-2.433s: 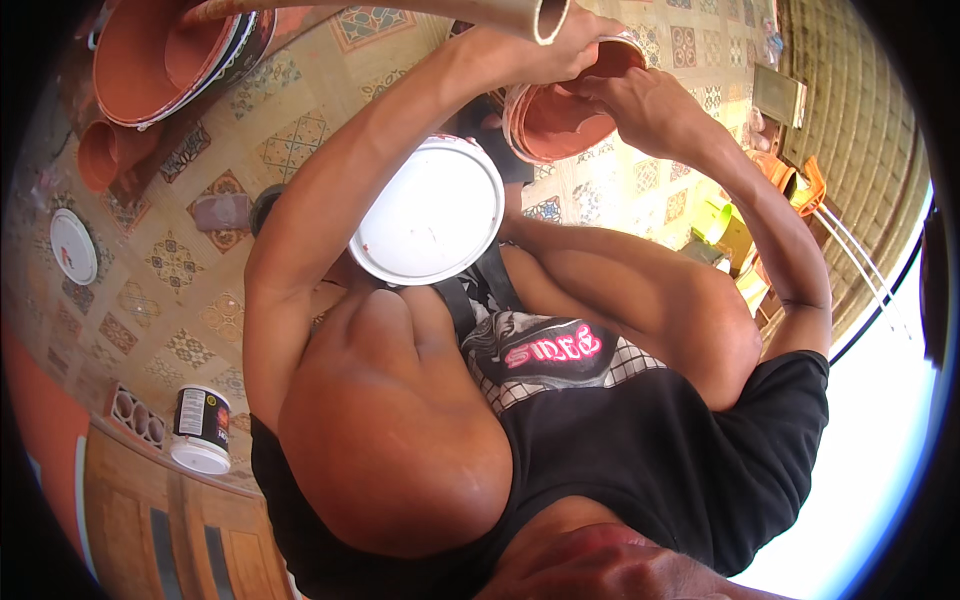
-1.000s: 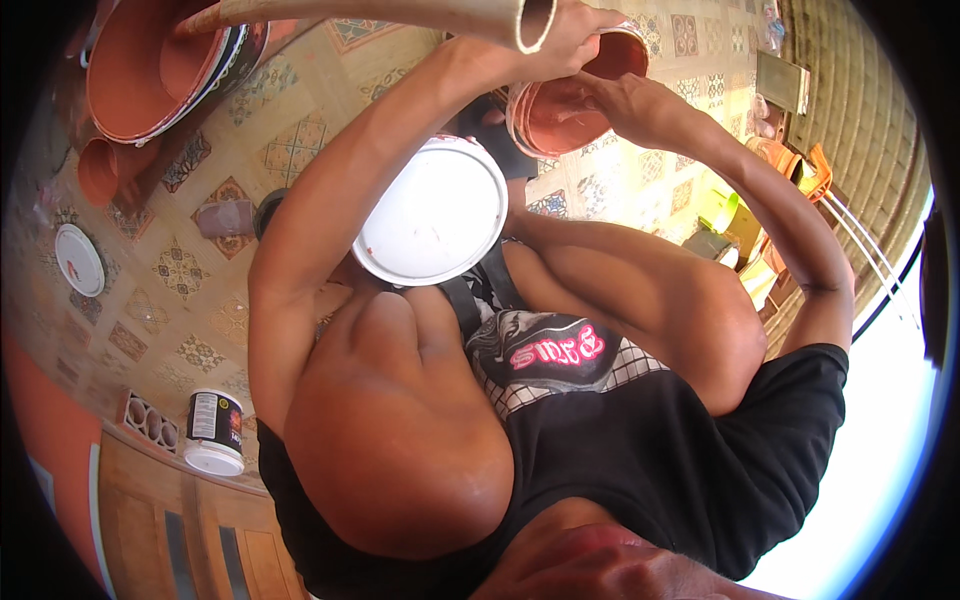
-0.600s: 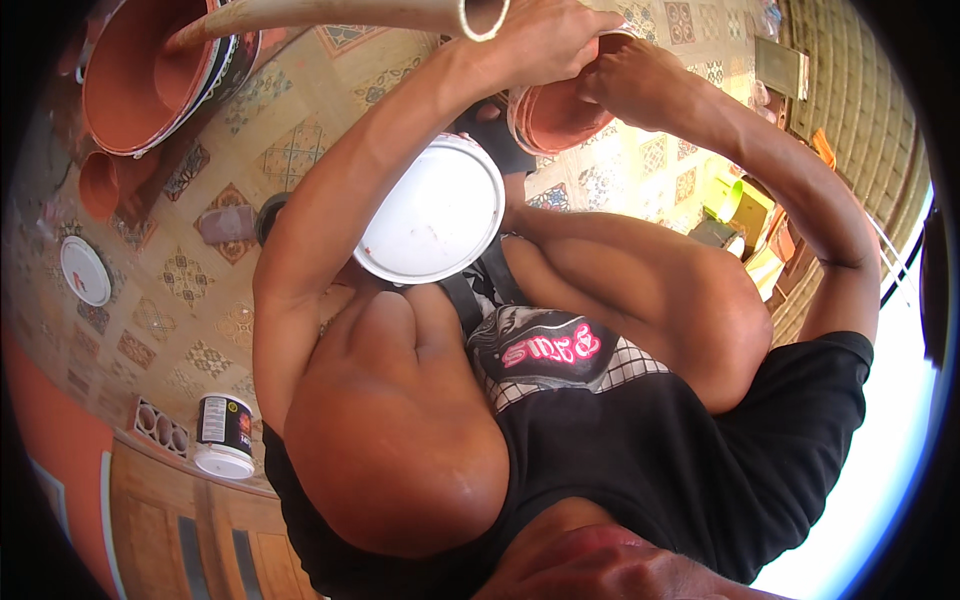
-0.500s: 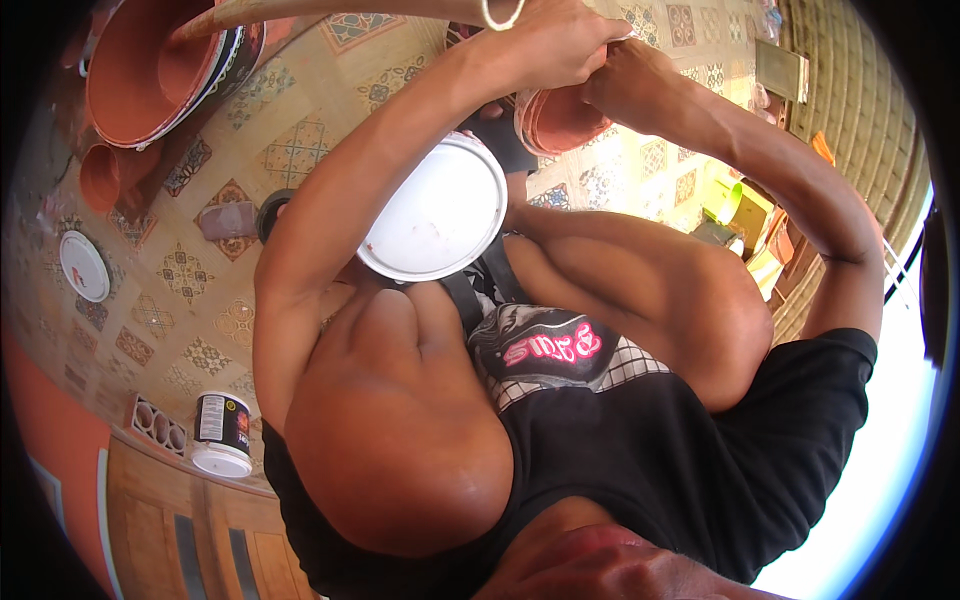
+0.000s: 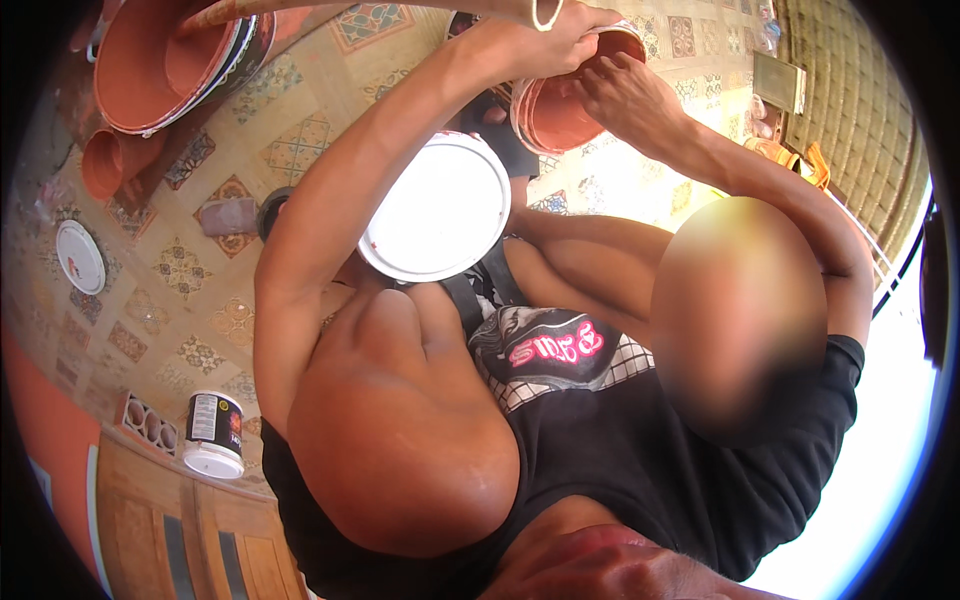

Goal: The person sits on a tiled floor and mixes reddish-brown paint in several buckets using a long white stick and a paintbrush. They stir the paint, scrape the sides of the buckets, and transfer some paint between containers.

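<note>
Near the top of the head view, a tilted bucket shows reddish-orange paint inside. My left hand lies across its mouth with the fingers curled; what they close on, if anything, is hidden. Over the bucket's right side reaches my right hand, its fingers loosely bent and somewhat apart, at the opening. A wooden stick with a string loop at its end passes just above my left hand. Between my thighs is a round white lid with reddish smears along its rim.
At the upper left stands a larger bucket coated reddish-orange inside, beside a small orange-brown pot. Another white lid lies on the patterned tiles. Lower left are a black-and-white paint bucket and a hollow brick.
My right hand has moved apart from my left, down and slightly left, over the bucket. More of the bucket's opening and inside shows. A blurred patch now covers my right knee.
</note>
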The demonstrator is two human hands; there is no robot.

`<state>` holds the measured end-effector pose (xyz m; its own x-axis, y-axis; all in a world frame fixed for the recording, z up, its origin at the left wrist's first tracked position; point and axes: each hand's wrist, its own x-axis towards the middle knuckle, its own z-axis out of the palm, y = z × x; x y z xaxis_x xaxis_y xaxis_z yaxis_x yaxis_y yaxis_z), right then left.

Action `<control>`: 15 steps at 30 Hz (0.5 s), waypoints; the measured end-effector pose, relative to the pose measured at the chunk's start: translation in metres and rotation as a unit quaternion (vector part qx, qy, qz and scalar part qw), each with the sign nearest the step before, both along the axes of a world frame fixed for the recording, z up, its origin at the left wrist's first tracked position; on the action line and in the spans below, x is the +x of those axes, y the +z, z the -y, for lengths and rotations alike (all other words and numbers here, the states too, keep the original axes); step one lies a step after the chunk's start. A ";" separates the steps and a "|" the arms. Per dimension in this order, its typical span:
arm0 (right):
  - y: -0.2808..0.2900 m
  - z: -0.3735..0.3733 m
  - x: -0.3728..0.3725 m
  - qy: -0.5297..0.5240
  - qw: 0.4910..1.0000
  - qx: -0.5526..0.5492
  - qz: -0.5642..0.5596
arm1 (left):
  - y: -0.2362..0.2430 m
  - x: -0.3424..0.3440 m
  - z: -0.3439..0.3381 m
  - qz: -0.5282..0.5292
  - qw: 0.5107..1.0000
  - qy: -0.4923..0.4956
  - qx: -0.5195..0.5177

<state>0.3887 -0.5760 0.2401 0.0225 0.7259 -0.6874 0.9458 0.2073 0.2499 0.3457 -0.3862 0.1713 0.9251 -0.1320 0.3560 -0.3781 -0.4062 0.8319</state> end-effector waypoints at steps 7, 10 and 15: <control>0.006 0.005 0.020 -0.061 0.995 0.058 -0.057 | 0.007 0.001 -0.009 -0.040 0.999 -0.016 -0.002; -0.004 0.001 0.024 -0.122 0.989 0.084 0.018 | 0.012 0.003 -0.014 -0.061 0.997 -0.020 -0.049; -0.048 -0.002 -0.004 -0.189 0.979 0.041 0.067 | 0.012 0.000 -0.012 -0.074 0.995 -0.017 -0.060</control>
<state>0.3849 -0.5736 0.1921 0.3860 0.7016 -0.5990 0.9085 -0.1767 0.3786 0.3461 -0.3737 0.1828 0.9643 -0.1292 0.2310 -0.2595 -0.2900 0.9212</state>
